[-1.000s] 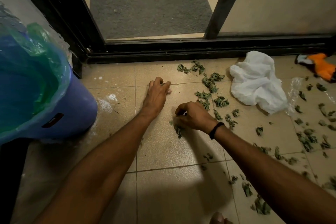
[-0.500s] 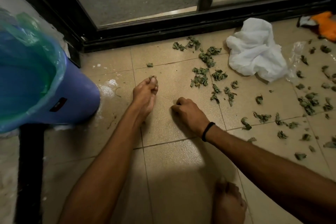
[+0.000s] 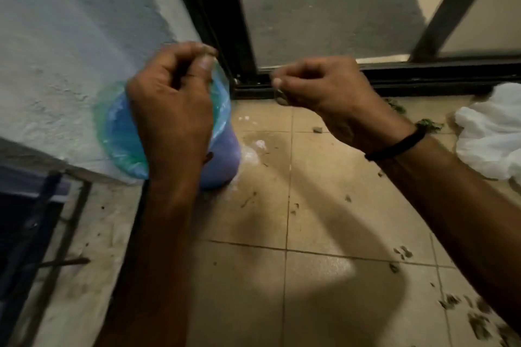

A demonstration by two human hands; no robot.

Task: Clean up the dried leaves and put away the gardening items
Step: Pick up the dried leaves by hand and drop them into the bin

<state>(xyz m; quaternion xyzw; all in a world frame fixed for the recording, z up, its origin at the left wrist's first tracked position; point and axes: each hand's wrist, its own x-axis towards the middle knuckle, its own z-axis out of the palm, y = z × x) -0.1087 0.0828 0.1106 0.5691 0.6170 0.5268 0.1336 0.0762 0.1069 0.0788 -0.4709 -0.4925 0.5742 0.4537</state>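
The left hand [image 3: 172, 104] hangs over the mouth of one blue bin [image 3: 222, 160], fingers curled in and thumb pressed to the fingertips. Motion blur hides that pinch, so I cannot tell whether it holds anything. One green plastic liner [image 3: 112, 127] lines the bin and shows on both sides of this hand. A dark label patch [image 3: 209, 155] on the bin's side peeks out just beside the left wrist, too covered to read.

The right hand [image 3: 318, 90] is raised to the right of the left one, apart from it and off the bin. Its fingers are curled, with a small dark leaf scrap [image 3: 282, 99] pinched under the thumb. One black wristband [image 3: 394, 146] circles its wrist.

The dried leaves [image 3: 476, 324] lie on the tiled floor [image 3: 324, 290], most of them below and right of the right forearm, too blurred to count. One lone piece [image 3: 318, 129] lies on the floor below the right hand, and a small clump [image 3: 428, 124] shows just past the right wrist. One crumpled white cloth [image 3: 490, 138] lies to the right of that wrist. Beyond both hands stands a black door frame [image 3: 220, 22], and behind its glass lies one grey mat [image 3: 332, 14].
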